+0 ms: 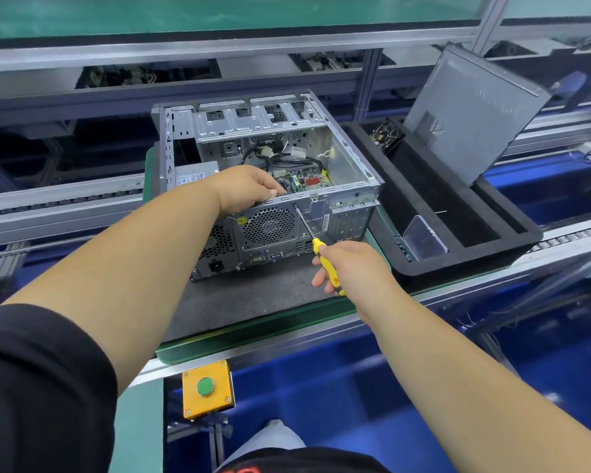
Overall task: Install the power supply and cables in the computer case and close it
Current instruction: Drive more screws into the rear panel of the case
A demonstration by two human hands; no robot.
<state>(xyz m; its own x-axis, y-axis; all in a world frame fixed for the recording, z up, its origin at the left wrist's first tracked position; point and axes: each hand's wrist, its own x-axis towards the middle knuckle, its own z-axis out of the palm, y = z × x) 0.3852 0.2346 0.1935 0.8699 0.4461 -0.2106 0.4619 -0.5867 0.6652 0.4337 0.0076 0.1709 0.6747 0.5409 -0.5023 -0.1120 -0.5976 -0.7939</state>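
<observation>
Bright, even overhead light, soft shadows

You see sharp detail at centre; the side panel shows pale glare, rails bow at the edges, and the lower right corner smears with blur

There is one open computer case, one screwdriver and one side panel. I count two hands: the left hand and the right hand. One black tray and one yellow button box are there too.
</observation>
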